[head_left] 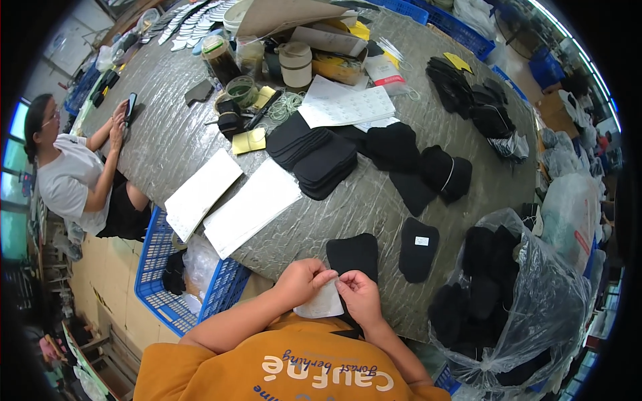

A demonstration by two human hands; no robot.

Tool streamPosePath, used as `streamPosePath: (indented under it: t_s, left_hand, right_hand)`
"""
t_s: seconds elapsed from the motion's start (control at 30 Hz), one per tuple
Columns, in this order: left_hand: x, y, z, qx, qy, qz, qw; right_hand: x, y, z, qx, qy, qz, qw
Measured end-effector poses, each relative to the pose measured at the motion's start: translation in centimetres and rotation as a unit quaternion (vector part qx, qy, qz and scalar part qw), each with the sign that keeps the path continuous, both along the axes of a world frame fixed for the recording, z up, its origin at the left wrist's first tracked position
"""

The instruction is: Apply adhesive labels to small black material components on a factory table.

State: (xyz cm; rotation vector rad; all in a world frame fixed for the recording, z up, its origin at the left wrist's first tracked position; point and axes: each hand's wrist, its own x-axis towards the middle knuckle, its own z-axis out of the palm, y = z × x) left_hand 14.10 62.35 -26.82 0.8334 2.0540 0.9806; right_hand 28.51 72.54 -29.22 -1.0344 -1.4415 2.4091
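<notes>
Close to my body, at the table's near edge, my left hand (302,281) and my right hand (362,295) pinch the upper edge of a small white sheet (319,302). Their fingertips almost meet at its corner. Just beyond my fingers lies a black fabric pad (352,252), partly covered by my right hand. To its right is another black pad (418,248) with a small white label on it. Stacks of similar black pads (326,164) sit farther off, beside two piles of white paper sheets (253,208) at the left.
Printed sheets (346,103), jars (221,59) and coiled string (286,107) crowd the far middle. Bundled black pads (445,174) lie right of centre. A clear plastic bag (535,281) of black pieces stands at right, a blue basket (231,294) at left. A person (83,174) sits far left holding a phone.
</notes>
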Motion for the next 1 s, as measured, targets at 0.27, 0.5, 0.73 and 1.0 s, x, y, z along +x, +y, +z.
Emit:
streamPosePath:
  t_s: [0.27, 0.5, 0.73, 1.0]
  left_hand:
    - [-1.7, -1.1, -0.7, -0.045, -0.366, 0.006, 0.930]
    - [-1.7, 0.1, 0.1, -0.106, -0.109, -0.051, 0.987]
    - [0.0, 1.2, -1.5, 0.110, 0.208, -0.298, 0.925]
    - [0.0, 1.4, -1.4, 0.113, 0.232, -0.314, 0.914]
  right_hand:
    - [-0.5, 0.9, 2.0, 0.507, 0.102, 0.079, 0.852]
    - [-0.6, 1.9, 1.8, 0.422, 0.000, -0.048, 0.905]
    - [-1.2, 4.0, -1.4, 0.232, -0.097, -0.116, 0.961]
    - [-1.4, 3.6, -2.5, 0.225, -0.106, -0.122, 0.961]
